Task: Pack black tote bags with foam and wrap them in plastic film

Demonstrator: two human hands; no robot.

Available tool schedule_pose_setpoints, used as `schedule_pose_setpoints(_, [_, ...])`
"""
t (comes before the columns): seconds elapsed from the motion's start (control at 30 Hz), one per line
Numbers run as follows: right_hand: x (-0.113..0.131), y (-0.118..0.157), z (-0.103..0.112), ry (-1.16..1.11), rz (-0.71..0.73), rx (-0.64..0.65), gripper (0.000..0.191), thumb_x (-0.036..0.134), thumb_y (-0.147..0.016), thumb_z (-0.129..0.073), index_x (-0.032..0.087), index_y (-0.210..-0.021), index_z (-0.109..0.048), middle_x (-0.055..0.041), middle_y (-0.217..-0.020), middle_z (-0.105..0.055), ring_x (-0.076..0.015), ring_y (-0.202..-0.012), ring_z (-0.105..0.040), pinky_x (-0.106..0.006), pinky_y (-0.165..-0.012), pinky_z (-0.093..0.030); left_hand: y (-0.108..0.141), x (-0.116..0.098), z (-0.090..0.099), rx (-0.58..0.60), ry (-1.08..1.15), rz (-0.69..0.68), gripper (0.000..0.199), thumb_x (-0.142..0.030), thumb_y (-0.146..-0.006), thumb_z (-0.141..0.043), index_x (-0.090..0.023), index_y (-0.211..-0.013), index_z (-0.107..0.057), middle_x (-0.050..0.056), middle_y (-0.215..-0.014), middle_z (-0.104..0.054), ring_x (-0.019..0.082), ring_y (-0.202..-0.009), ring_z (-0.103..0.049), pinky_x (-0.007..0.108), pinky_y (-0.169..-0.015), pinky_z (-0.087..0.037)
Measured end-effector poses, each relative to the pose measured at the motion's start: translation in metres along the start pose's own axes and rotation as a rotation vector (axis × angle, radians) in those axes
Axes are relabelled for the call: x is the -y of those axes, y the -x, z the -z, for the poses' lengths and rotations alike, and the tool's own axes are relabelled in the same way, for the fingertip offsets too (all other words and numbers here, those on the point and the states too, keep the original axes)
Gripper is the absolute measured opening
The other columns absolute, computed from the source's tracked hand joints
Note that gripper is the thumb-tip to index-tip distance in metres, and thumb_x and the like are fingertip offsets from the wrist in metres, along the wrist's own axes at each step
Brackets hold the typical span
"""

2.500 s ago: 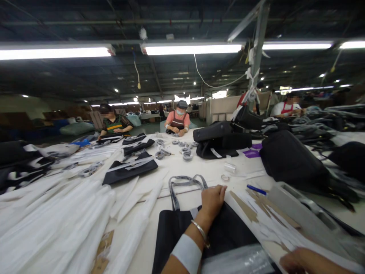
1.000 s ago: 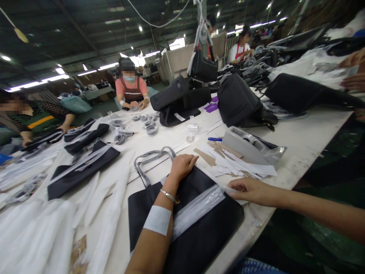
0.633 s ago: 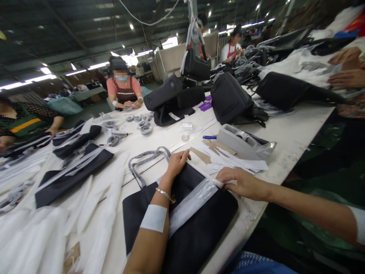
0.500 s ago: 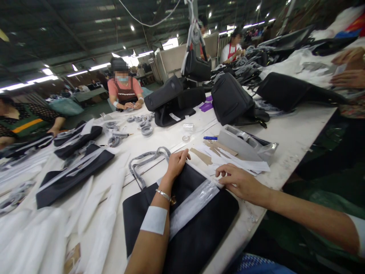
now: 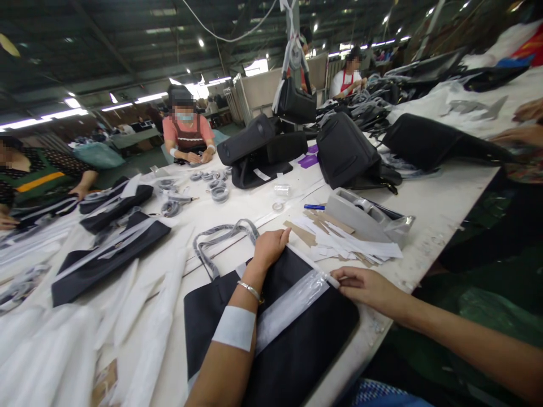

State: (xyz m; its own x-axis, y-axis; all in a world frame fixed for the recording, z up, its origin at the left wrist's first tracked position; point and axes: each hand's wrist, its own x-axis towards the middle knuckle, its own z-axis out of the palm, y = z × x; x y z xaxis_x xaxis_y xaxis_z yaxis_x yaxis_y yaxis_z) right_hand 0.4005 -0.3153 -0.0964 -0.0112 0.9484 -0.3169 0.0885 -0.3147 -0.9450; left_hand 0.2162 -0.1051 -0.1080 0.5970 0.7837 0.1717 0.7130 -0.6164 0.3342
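A black bag (image 5: 297, 339) lies on the white table in front of me, with a clear plastic strip (image 5: 292, 308) across it and wrapped handles (image 5: 206, 251) beyond its left side. Along its far right edge runs a white strip (image 5: 311, 261). My left hand (image 5: 271, 247) rests closed at the far end of that edge; what its fingers hold is hidden. At the near end of the white strip, my right hand (image 5: 360, 285) pinches it between thumb and fingers.
Paper strips (image 5: 343, 237), a blue pen (image 5: 314, 207) and a grey tape dispenser (image 5: 360, 217) sit past my right hand. More black bags (image 5: 348, 150) stand farther back. White wrapping (image 5: 42, 350) and another bag (image 5: 106, 254) lie left. People work around the table.
My right hand has moved slightly down and its fingers have closed on the white strip. My left hand has shifted a little to the right and down in view.
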Motion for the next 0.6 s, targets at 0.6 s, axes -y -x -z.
schedule_pose_setpoints(0.6, [-0.058,-0.066,-0.030,0.868,0.946,-0.417,0.073,0.050,-0.070,-0.064,0.065,-0.136,-0.035,0.0076,-0.129,-0.064,-0.0409,-0.115,-0.059,-0.059,-0.084,-0.055,0.004,0.004,0.004,0.142,-0.048,-0.030,0.062,-0.065,-0.095,-0.032,-0.021,-0.091,-0.075,0.009,-0.091,-0.073,0.024,-0.090,-0.068,0.031,-0.070,-0.050])
